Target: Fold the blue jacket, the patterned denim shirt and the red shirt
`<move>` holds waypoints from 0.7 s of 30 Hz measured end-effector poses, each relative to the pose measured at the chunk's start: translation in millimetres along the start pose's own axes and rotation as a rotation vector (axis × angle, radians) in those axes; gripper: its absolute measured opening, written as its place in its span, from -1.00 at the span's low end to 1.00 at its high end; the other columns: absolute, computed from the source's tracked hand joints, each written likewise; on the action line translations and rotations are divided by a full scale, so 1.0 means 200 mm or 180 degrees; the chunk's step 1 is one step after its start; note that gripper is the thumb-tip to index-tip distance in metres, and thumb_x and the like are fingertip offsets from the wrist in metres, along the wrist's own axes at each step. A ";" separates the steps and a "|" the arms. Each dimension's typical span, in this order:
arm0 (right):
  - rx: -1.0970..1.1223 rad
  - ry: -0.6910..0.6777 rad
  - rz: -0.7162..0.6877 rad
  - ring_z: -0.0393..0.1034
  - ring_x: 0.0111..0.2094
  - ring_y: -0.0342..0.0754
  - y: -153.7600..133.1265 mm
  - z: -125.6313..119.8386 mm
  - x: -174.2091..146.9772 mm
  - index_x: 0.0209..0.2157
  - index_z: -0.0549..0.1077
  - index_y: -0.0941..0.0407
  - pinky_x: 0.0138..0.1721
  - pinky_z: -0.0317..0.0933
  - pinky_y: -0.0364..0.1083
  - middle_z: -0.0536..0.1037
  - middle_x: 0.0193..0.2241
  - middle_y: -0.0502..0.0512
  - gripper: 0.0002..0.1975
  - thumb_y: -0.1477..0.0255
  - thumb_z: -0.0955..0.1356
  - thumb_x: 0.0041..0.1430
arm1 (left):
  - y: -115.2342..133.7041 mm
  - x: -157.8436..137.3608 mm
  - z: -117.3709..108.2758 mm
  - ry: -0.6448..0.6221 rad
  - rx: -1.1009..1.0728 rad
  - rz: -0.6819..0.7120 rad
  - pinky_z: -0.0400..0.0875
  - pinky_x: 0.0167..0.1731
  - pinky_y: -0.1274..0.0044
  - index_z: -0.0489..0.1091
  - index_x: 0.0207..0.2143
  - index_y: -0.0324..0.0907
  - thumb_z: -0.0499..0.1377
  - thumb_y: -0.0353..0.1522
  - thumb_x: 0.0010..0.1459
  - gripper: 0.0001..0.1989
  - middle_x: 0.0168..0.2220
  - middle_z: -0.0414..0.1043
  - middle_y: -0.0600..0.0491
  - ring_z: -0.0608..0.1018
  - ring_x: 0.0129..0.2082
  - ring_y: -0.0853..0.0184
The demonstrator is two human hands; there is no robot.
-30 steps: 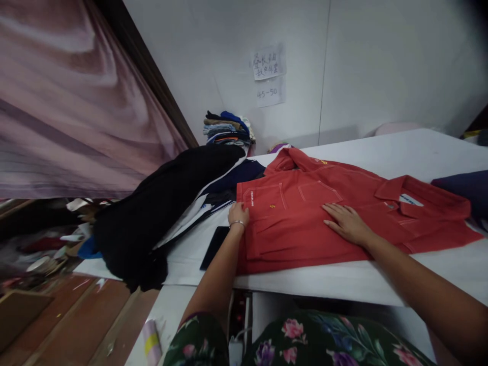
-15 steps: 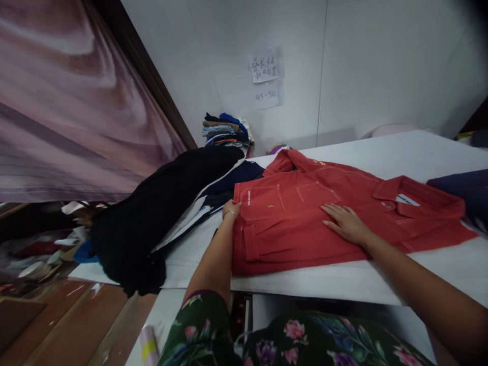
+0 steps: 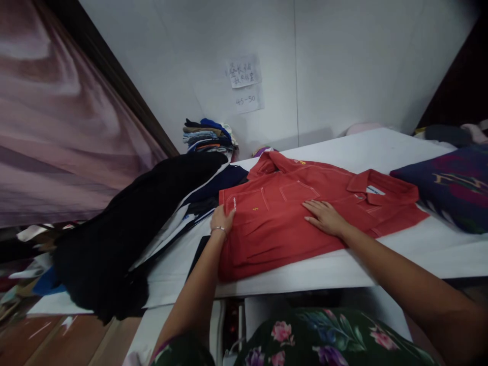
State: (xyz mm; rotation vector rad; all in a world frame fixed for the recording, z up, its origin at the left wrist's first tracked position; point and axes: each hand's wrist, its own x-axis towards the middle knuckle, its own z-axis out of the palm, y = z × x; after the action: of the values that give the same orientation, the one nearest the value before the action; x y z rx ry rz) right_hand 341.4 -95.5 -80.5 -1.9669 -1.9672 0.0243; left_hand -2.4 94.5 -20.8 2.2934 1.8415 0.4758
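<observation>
A red shirt (image 3: 282,223) with chest pockets and a collar lies flat on the white table (image 3: 381,150), partly folded. My left hand (image 3: 221,219), with a bracelet at the wrist, grips the shirt's left hem edge. My right hand (image 3: 324,216) rests flat and spread on the middle of the shirt, pressing it down.
A heap of black and navy clothes (image 3: 145,218) hangs off the table's left end. A dark flat device (image 3: 198,251) lies by my left forearm. A folded stack of garments (image 3: 208,134) stands at the wall. A dark patterned garment (image 3: 450,183) lies right.
The camera view has swung to the right, so everything sits further left in frame. My left hand stays at the shirt's left edge and my right hand stays flat on it.
</observation>
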 end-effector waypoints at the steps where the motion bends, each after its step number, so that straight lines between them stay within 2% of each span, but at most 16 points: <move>1: -0.0006 -0.0024 0.0009 0.10 0.26 0.15 -0.01 0.00 0.00 0.28 0.20 0.01 0.23 -0.05 0.22 0.27 0.24 0.18 -0.41 0.08 0.12 0.30 | 0.04 -0.08 0.02 -0.0038 0.0050 0.0262 0.23 0.13 0.38 0.26 0.16 -0.25 0.07 -0.15 0.22 -0.46 0.21 0.27 -0.22 0.33 0.21 0.15; 4: -0.0068 -0.0128 0.0039 0.05 0.29 0.13 -0.03 -0.02 0.01 0.30 0.15 0.01 0.25 -0.09 0.22 0.22 0.27 0.18 -0.40 0.10 0.11 0.31 | 0.16 -0.31 0.08 -0.0452 0.0317 0.0873 0.12 0.22 0.29 0.25 0.18 -0.24 0.04 -0.10 0.24 -0.44 0.29 0.16 -0.18 0.22 0.28 0.14; 7: -0.0218 -0.0278 0.0135 -0.04 0.32 0.15 -0.03 -0.03 -0.01 0.32 0.10 0.04 0.26 -0.15 0.25 0.11 0.32 0.21 -0.37 0.08 0.10 0.31 | 0.22 -0.43 0.13 -0.0740 0.0576 0.0975 0.02 0.25 0.19 0.24 0.21 -0.20 0.01 -0.07 0.26 -0.42 0.30 0.13 -0.14 0.17 0.30 0.10; 10: -0.0340 -0.0276 0.0185 -0.06 0.32 0.19 0.03 -0.07 -0.11 0.32 0.11 0.04 0.27 -0.20 0.27 0.09 0.32 0.23 -0.35 0.05 0.11 0.30 | 0.22 -0.45 0.14 -0.0770 0.0710 0.0994 0.02 0.25 0.19 0.21 0.23 -0.22 -0.03 -0.07 0.28 -0.41 0.30 0.14 -0.13 0.17 0.30 0.12; 14: -0.0499 -0.0100 0.0448 -0.06 0.32 0.21 0.25 -0.15 -0.34 0.27 0.22 -0.03 0.25 -0.24 0.35 0.12 0.31 0.17 -0.42 0.08 0.12 0.30 | 0.21 -0.42 0.14 -0.0669 0.0774 0.1091 0.06 0.24 0.22 0.24 0.21 -0.26 -0.03 -0.09 0.28 -0.41 0.27 0.19 -0.14 0.22 0.28 0.12; 18: -0.0383 0.0059 0.1093 0.01 0.30 0.19 0.48 -0.24 -0.59 0.22 0.30 -0.03 0.21 -0.11 0.36 0.20 0.28 0.15 -0.49 0.16 0.12 0.32 | 0.20 -0.41 0.15 -0.0595 0.0746 0.1107 0.08 0.23 0.20 0.26 0.20 -0.24 -0.03 -0.10 0.27 -0.43 0.26 0.22 -0.13 0.22 0.28 0.11; 21: -0.0186 0.0373 0.1204 0.10 0.27 0.15 0.61 -0.29 -0.71 0.10 0.44 0.04 0.22 0.00 0.27 0.35 0.19 0.17 -0.53 0.23 0.13 0.32 | 0.20 -0.40 0.16 -0.0555 0.0719 0.1127 0.09 0.22 0.20 0.28 0.18 -0.25 -0.01 -0.12 0.25 -0.44 0.26 0.22 -0.15 0.23 0.27 0.10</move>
State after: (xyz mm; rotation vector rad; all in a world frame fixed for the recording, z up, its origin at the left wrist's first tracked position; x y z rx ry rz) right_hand 470.6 -243.4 -92.0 -2.2944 -1.5171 -0.0524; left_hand 29.1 9.9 -49.4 2.7279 1.4793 0.1055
